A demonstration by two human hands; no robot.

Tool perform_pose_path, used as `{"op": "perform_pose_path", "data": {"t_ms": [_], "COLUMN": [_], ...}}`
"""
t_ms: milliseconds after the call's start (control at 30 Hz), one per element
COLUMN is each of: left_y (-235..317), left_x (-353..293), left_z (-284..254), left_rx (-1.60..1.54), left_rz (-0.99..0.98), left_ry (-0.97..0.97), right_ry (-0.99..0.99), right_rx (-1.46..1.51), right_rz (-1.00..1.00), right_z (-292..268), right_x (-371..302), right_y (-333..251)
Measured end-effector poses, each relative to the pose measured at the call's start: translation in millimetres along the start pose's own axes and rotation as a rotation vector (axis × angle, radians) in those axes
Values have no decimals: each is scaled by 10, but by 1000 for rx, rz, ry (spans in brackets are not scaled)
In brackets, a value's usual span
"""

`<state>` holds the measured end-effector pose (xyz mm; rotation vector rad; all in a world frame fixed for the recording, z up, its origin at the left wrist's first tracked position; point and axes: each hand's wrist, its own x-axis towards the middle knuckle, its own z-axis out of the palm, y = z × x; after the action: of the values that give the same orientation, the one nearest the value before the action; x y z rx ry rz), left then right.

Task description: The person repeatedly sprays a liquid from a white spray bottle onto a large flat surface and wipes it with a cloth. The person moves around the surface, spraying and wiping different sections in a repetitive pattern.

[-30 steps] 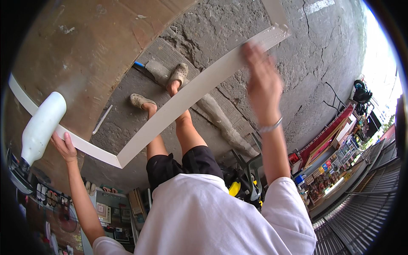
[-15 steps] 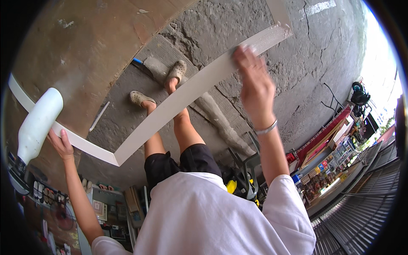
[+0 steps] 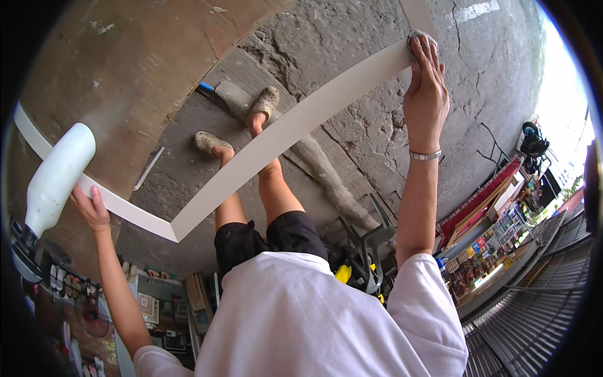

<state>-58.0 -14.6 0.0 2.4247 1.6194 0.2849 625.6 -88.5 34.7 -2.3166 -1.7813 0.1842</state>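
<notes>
A large white frame (image 3: 295,129) with flat, mitred sides stretches across in front of me above the floor. My left hand (image 3: 93,210) grips its left side from beneath, thumb up along the edge and the other fingers partly hidden. At the frame's far right corner, my right hand (image 3: 428,94) presses a small greyish wad or pad (image 3: 419,40) against the surface, fingers together over it. What the pad is made of cannot be made out. Beside my left hand stands a white bottle-shaped container (image 3: 59,176), joined to a dark fitting at its lower end.
A brown board (image 3: 138,56) fills the upper left. Rough, cracked concrete (image 3: 352,94) lies below the frame, with a blue-tipped object (image 3: 206,87) and a thin white strip (image 3: 149,168) on it. A dark green chair (image 3: 364,242) is close on my right; shelves of shoes and frames stand lower left.
My right hand has slid along the frame, away and to the right, reaching the far corner. The whitish wet-looking smear there no longer shows. My left hand keeps its grip.
</notes>
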Motion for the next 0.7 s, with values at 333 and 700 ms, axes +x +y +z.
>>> {"op": "perform_pose_path", "data": {"t_ms": [333, 700], "left_y": [34, 55], "left_x": [29, 27], "left_z": [-7, -15], "left_rx": [33, 23], "left_rz": [13, 21], "left_ry": [22, 12], "right_ry": [46, 74], "right_rx": [-77, 2], "right_rz": [-86, -49], "right_z": [92, 161], "right_x": [-66, -70], "right_y": [-114, -296]}}
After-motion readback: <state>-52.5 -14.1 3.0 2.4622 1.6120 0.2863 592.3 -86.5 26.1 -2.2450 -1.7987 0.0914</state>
